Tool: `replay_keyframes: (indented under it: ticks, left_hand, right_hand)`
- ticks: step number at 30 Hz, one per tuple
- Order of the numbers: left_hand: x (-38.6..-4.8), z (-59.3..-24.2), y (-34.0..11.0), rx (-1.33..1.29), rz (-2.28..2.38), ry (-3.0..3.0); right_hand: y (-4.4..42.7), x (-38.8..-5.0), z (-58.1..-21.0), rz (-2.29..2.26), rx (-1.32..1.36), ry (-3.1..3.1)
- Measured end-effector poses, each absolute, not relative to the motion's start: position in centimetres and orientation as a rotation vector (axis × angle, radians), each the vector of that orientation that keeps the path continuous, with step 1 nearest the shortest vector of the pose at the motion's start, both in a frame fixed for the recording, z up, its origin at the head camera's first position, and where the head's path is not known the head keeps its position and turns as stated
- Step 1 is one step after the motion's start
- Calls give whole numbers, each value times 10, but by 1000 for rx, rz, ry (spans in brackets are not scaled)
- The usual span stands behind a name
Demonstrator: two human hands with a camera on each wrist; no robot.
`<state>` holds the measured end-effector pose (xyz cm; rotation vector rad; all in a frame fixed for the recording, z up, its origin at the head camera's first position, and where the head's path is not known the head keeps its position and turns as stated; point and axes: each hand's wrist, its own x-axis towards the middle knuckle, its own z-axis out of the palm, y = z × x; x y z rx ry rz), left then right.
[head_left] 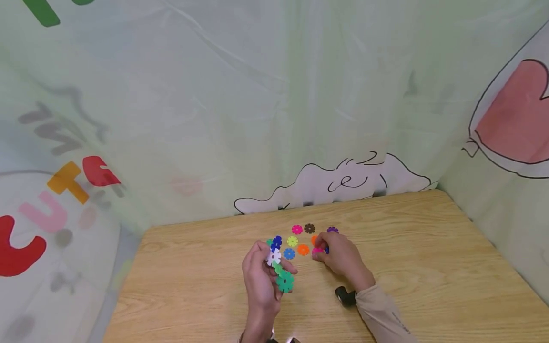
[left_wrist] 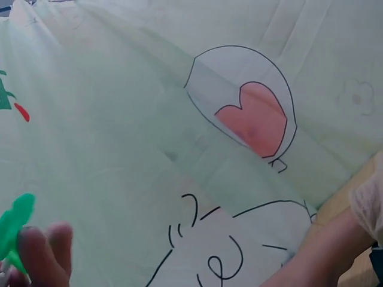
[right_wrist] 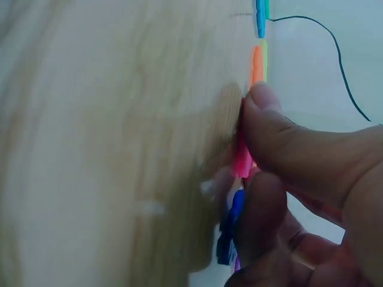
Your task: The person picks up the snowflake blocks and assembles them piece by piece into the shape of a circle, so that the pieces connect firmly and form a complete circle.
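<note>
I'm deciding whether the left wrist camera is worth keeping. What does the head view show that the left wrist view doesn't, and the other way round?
Only the head view: loose discs on the table, such as a yellow disc and a brown disc; a pink disc pinched by the right hand; the orange letter T.

Only the left wrist view: a faint flower drawing beside the balloon.

Both: the left hand with green pieces, the heart, the right sleeve.
</note>
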<state>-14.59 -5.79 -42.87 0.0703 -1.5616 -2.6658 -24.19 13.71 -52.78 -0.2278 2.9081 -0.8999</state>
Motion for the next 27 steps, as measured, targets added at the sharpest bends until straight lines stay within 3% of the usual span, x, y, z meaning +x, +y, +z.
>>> replay_keyframes:
  ticks: [18,27]
  left_hand:
    - [-141,-438,-33,238,-2599,-1308]
    - [-149,-445,-35,428,-2563,-1184]
  right_hand:
    - [140,-243,-521,-1184,-290,2806]
    - [137,-228,-479,-1520,-436,2593]
